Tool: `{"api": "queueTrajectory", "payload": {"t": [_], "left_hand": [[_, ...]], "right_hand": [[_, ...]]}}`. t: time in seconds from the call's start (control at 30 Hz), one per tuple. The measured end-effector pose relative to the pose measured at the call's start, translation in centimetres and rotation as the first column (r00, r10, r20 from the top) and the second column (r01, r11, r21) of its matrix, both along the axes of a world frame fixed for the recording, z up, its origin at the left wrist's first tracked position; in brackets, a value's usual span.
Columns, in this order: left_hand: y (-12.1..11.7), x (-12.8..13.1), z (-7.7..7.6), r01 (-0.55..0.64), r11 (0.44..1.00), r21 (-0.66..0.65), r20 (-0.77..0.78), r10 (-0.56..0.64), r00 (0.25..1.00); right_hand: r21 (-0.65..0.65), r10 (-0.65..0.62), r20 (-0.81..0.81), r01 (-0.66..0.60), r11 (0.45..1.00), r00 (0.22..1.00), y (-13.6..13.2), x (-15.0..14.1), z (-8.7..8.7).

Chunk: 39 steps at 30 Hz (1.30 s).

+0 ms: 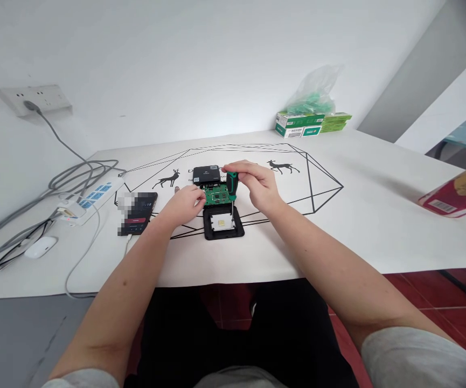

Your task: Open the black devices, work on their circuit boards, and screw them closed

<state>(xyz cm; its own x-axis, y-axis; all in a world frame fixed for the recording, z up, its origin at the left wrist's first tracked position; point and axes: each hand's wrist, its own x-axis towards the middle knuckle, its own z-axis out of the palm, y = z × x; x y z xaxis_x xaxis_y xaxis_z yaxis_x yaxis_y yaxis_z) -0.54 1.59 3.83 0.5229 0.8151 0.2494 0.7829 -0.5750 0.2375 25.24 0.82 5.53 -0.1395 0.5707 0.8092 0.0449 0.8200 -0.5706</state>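
My left hand [185,205] holds the left edge of a green circuit board [217,195], tilted up over an open black case half [223,222] with a pale square pad inside. My right hand [252,182] grips a green-and-black screwdriver [231,186] by the handle; its thin shaft points down to the case half beside the board. A small black box [206,174], the other part of the device, lies just behind the board.
A dark phone [138,213] lies left of my hands. Further left are a white power strip [91,200], grey cables and a white mouse [41,247]. Green boxes and a plastic bag [311,121] stand at the back; a red package [459,194] lies at the right.
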Motion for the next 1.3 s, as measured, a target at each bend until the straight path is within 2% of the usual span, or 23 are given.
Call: {"api": "queueTrajectory", "payload": {"t": [0.1, 0.2, 0.4, 0.5, 0.57, 0.63, 0.77, 0.87, 1.07, 1.3], "left_hand": [[-0.2, 0.2, 0.1, 0.007, 1.000, -0.022, 0.011, -0.007, 1.000], [-0.3, 0.4, 0.1, 0.013, 0.999, -0.030, 0.030, -0.012, 0.999], [-0.4, 0.3, 0.1, 0.021, 0.999, -0.035, 0.048, -0.019, 0.999], [-0.4, 0.4, 0.1, 0.026, 0.999, -0.031, 0.047, -0.025, 0.999], [-0.4, 0.5, 0.1, 0.036, 0.999, -0.025, 0.038, -0.035, 0.999], [-0.4, 0.6, 0.1, 0.047, 0.999, -0.017, 0.025, -0.047, 0.999], [-0.3, 0.6, 0.1, 0.059, 0.998, -0.006, 0.015, -0.059, 0.998], [-0.4, 0.6, 0.0, 0.065, 0.998, -0.003, 0.025, -0.065, 0.998], [-0.5, 0.6, 0.0, 0.067, 0.998, -0.004, 0.033, -0.066, 0.997], [-0.5, 0.6, -0.1, 0.090, 0.996, -0.007, 0.043, -0.090, 0.995]], "right_hand": [[-0.020, 0.043, 0.015, -0.043, 0.999, 0.999, 0.4, 0.1, 0.0], [-0.014, 0.021, 0.030, -0.021, 1.000, 0.999, 0.8, -0.2, -0.3], [-0.015, -0.137, -0.025, 0.136, 0.991, 0.990, 1.3, -0.7, -1.2], [0.060, -0.252, -0.037, 0.254, 0.965, 0.967, 1.3, -0.7, -1.2], [0.103, -0.273, -0.065, 0.279, 0.955, 0.960, 1.1, -0.9, -1.2], [0.074, -0.229, -0.091, 0.236, 0.969, 0.969, 0.9, -1.2, -1.2], [-0.093, -0.132, -0.118, 0.121, 0.988, 0.984, 0.3, -1.7, -1.4], [-0.103, -0.126, -0.112, 0.114, 0.988, 0.986, -0.1, -1.5, -1.3], [-0.071, -0.012, -0.021, 0.010, 0.997, 1.000, 0.1, -0.4, -0.2], [-0.240, 0.103, -0.038, -0.109, 0.965, 0.994, 1.0, -0.3, -0.1]]}}
